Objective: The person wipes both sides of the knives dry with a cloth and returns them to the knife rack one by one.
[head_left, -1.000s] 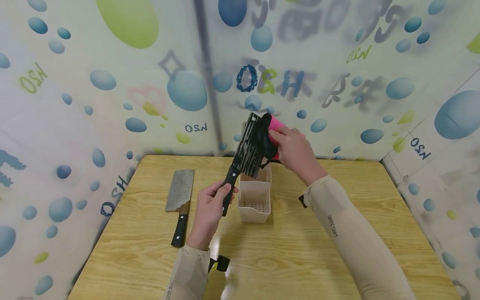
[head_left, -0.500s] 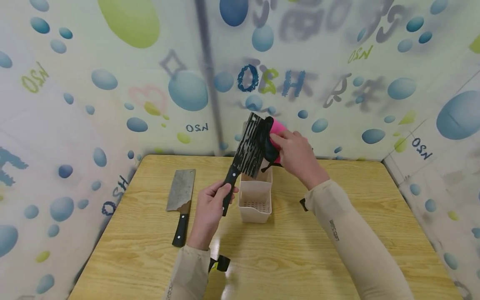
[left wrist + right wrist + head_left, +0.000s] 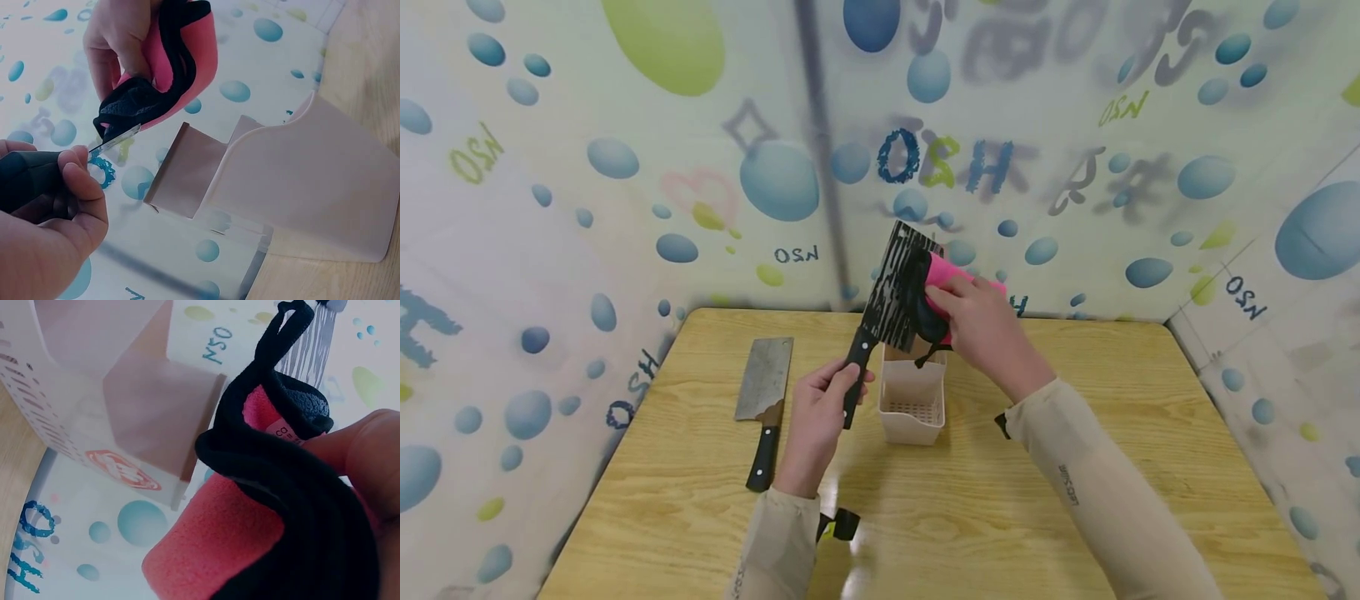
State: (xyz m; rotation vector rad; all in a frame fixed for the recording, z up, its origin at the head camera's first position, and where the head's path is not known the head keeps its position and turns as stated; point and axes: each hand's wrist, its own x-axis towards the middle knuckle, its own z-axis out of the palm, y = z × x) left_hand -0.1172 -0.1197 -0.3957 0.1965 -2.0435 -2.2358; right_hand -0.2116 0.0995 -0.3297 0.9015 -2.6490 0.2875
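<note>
In the head view my left hand (image 3: 816,417) grips the black handle of a cleaver (image 3: 889,287), its blade tilted up and streaked black and white. My right hand (image 3: 985,329) pinches a folded pink cloth (image 3: 951,271) with black edging and a hanging loop. The cloth lies against the right side of the blade and covers part of it. In the left wrist view the cloth (image 3: 194,69) wraps over the blade's edge (image 3: 115,139). A second cleaver (image 3: 763,379) with a grey blade lies flat on the table, left of my left hand.
A pale pink plastic holder (image 3: 912,429) with open compartments and a slotted base stands on the wooden table (image 3: 1037,500), just below the blade. Printed walls (image 3: 1075,125) with blue and green spots enclose the table at the back and sides.
My right hand has slid the cloth down and slightly left across the blade, uncovering more of its top right corner. The left hand's grip on the cleaver stays the same.
</note>
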